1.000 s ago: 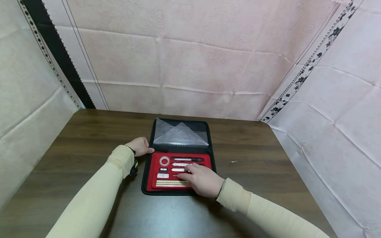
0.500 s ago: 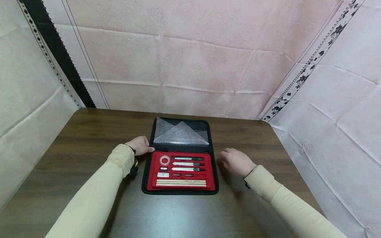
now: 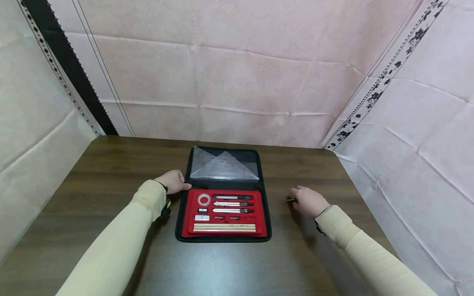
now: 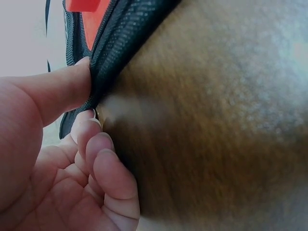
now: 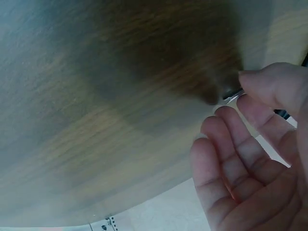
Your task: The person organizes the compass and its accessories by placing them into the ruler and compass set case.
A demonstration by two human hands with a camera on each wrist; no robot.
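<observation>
A black zip case [image 3: 179, 230] lies unfolded on the table, with a red tray [image 3: 261, 230] in its near half. The left hand [image 3: 173, 182] pinches the case's left edge by the fold; the left wrist view shows the thumb on the zipped edge [image 4: 108, 60] and the fingers below. To the right of the case, the right hand [image 3: 309, 201] pinches a small slim metal piece [image 5: 233, 95] between thumb and index finger, close over the table. Its other fingers are loosely bent. The piece's far end is hidden by the fingertips.
In the tray sit a white ring [image 3: 204, 200], a knife-like tool [image 3: 233, 197], slim metal drawing tools [image 3: 227, 210], an eraser-like white block [image 3: 202, 218], small dark pieces [image 3: 220, 218] and pale pencils [image 3: 224, 227]. Clear set squares [image 3: 226, 166] fill the lid pocket. Cloth walls [image 3: 222, 82] enclose the table.
The right hand has left the tray, moved right and picked up the small metal piece that lay on the table. The left hand has kept its hold on the case.
</observation>
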